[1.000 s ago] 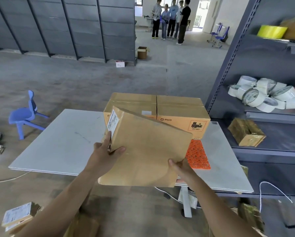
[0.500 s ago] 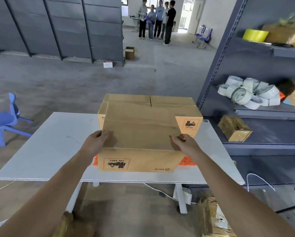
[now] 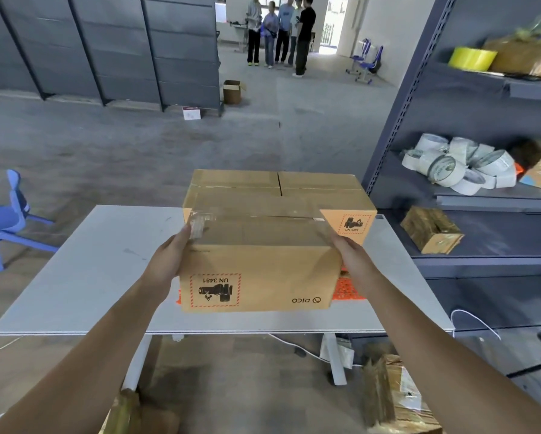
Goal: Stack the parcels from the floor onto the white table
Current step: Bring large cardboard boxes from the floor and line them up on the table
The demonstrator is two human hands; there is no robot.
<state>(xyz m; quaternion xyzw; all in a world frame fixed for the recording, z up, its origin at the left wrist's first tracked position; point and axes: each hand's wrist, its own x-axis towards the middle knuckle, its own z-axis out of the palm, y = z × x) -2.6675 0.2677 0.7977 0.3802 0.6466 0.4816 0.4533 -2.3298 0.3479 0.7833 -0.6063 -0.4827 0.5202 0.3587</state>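
A brown cardboard parcel point(image 3: 260, 264) with an upside-down PICO mark and a UN 3481 label sits level over the front half of the white table point(image 3: 84, 274). My left hand point(image 3: 169, 255) presses its left side and my right hand point(image 3: 350, 255) presses its right side. Whether its base touches the table I cannot tell. Right behind it stand two more brown parcels point(image 3: 281, 189) side by side on the table. An orange sheet point(image 3: 347, 289) lies under the held parcel. More parcels point(image 3: 394, 389) lie on the floor under the table's right front.
A grey shelf rack point(image 3: 482, 264) stands against the table's right side, holding tape rolls point(image 3: 457, 167) and a wrapped box point(image 3: 432, 230). A blue chair point(image 3: 6, 217) is on the left. Several people point(image 3: 281, 29) stand far behind. A white cable point(image 3: 469, 317) hangs at the right.
The parcel has turned from tilted in the air to level, moved forward over the table and come down in front of the two rear parcels. Both hands have shifted to its sides.
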